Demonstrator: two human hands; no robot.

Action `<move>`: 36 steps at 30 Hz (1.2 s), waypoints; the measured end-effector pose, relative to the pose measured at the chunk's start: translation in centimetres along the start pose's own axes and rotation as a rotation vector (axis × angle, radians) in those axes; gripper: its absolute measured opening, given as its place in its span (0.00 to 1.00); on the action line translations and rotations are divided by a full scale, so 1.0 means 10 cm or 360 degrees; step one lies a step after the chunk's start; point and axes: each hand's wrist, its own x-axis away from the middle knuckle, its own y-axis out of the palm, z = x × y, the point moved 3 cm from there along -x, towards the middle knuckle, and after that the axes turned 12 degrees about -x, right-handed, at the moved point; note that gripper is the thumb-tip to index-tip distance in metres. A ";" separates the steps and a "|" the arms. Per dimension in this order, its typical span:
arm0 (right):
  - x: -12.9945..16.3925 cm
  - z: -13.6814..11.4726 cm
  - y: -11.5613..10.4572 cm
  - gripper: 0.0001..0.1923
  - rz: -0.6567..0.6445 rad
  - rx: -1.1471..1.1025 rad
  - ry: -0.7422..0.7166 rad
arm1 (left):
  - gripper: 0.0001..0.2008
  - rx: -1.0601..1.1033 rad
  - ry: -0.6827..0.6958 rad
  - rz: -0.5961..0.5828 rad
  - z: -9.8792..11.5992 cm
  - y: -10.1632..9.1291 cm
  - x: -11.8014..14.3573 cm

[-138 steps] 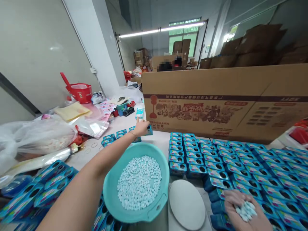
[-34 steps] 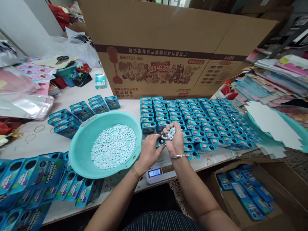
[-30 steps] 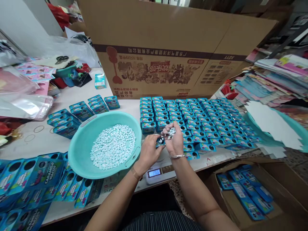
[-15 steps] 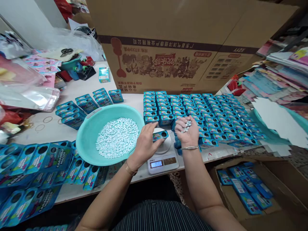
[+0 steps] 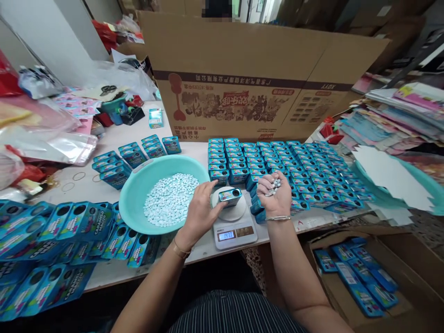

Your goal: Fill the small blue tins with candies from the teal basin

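Note:
A small blue candy box [image 5: 230, 197] with a dark round hole in its top stands on the round plate of a white digital scale [image 5: 236, 234], whose display is lit. My left hand [image 5: 203, 208] is at the box's left end, fingers and thumb apart; the thumb tip is close to its front side. Palm up, my right hand [image 5: 277, 192] cups several pale mint-coloured candies [image 5: 275, 186], fingers curled round them, to the right of the scale. Left of the scale, a turquoise basin [image 5: 130, 203] holds a heap of the same candies [image 5: 169, 199].
Rows of blue boxes [image 5: 305, 171] stand behind and right of the scale. More boxes [image 5: 86, 224] are stacked at left. A large cardboard carton [image 5: 243, 51] rises at the back. An open carton [image 5: 333, 291] at lower right holds several boxes.
My left hand has shifted left off the small box, its fingers loosening, and the box now stands on the scale plate. The display reading has changed. My right hand still cups the candies.

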 end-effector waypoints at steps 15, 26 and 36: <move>-0.24 0.50 0.02 0.20 0.0057 0.0361 -0.0181 | 0.26 -0.0046 -0.0014 -0.0142 0.04 0.31 -0.07; -0.28 0.58 -0.03 0.22 0.0085 0.0526 -0.0304 | 0.24 -0.0077 -0.0019 -0.0235 0.03 0.50 -0.14; -0.32 0.33 -0.03 0.18 0.0099 0.0180 0.0019 | 0.23 -0.0054 -0.0018 -0.0193 0.00 0.37 -0.12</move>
